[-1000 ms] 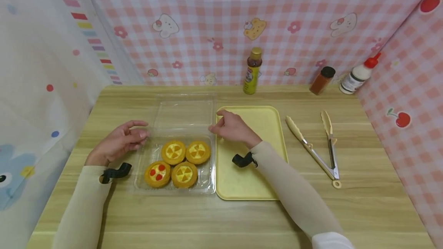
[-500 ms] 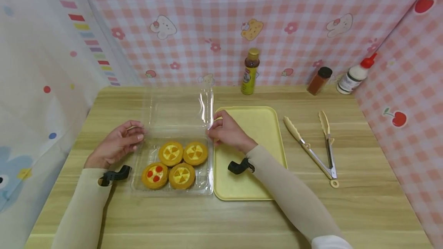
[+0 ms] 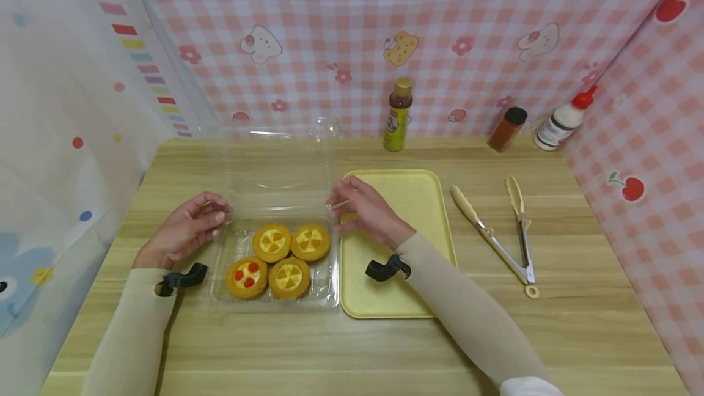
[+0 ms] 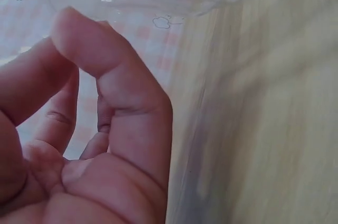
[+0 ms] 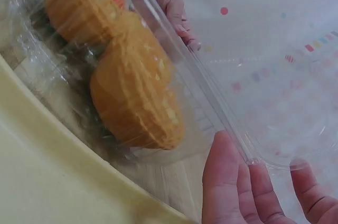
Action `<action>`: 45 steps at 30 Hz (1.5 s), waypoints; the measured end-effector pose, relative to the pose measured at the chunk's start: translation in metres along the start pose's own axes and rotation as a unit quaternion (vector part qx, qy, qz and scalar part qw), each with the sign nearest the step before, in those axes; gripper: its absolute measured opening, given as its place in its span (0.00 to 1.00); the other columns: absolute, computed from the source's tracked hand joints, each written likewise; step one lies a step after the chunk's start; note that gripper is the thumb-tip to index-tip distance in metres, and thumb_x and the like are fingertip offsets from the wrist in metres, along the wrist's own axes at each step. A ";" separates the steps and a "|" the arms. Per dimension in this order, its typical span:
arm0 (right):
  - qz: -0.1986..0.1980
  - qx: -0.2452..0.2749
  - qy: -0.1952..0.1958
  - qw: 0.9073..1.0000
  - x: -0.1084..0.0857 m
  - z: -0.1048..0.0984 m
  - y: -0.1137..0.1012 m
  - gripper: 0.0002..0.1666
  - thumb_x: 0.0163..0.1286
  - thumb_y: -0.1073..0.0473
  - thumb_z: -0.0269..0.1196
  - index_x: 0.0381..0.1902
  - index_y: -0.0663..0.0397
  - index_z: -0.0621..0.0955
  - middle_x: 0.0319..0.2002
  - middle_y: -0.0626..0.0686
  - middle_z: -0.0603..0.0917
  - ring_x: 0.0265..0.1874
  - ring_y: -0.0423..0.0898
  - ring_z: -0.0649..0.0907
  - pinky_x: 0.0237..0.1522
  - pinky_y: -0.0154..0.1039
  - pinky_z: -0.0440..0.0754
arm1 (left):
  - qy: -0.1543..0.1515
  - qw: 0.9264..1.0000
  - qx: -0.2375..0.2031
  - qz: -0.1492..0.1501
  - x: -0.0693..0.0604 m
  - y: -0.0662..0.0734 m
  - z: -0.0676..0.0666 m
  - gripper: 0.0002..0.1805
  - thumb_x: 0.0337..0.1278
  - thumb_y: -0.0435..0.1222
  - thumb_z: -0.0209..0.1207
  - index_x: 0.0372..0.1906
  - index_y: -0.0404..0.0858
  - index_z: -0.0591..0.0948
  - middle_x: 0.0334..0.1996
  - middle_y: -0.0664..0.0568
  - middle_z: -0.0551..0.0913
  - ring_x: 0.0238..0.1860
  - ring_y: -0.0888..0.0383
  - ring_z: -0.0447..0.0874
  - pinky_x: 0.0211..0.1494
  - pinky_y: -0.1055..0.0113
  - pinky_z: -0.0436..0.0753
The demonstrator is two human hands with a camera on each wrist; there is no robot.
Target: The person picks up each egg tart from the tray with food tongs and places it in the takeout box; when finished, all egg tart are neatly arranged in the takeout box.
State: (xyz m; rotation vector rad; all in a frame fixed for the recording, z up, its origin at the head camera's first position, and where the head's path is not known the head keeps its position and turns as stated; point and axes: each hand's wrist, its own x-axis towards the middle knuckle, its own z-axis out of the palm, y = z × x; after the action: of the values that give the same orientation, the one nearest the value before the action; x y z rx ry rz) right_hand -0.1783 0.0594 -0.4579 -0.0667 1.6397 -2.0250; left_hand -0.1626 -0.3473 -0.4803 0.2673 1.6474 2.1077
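Observation:
A clear plastic food container (image 3: pixel 330 298) holds several small round tarts; most have yellow wedge tops, one tart (image 3: pixel 247 277) has red spots. Its hinged lid (image 3: pixel 277 161) stands tilted up at the back. My left hand (image 3: pixel 189 225) is at the container's rear left corner. In the left wrist view its fingers (image 4: pixel 140 92) are curled, thumb and a finger meeting near the plastic. My right hand (image 3: pixel 371 209) is at the rear right corner, over the tray's edge. The right wrist view shows its spread, mostly straight fingers (image 5: pixel 222 166) touching the lid's edge.
A yellow tray (image 3: pixel 396 298) lies against the container's right side. Spread-apart tongs (image 3: pixel 497 240) lie farther right. Along the back wall stand a yellow-labelled bottle (image 3: pixel 397 121), a black-capped spice jar (image 3: pixel 507 130) and a red-tipped white squeeze bottle (image 3: pixel 563 121).
The lid has swung up from lying flat behind the container to a steep tilt. My right hand's fingers have spread at its edge. My left hand has shifted little.

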 end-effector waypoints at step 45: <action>-0.007 -0.002 0.005 1.000 -0.019 0.006 0.008 0.17 0.81 0.63 0.59 0.61 0.68 0.78 0.68 0.62 0.79 0.61 0.51 0.84 0.65 0.43 0.85 | -0.114 0.991 -0.057 -0.036 -0.018 0.014 -0.012 0.29 0.85 0.26 0.33 0.73 0.43 0.78 0.57 0.52 0.89 0.43 0.64 0.91 0.43 0.73 0.89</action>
State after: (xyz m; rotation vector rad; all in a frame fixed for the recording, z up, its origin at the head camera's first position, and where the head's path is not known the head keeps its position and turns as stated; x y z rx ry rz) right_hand -0.1569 0.0606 -0.4586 -0.0697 1.6556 -2.0358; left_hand -0.1552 -0.3683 -0.4678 0.3904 1.3801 2.0267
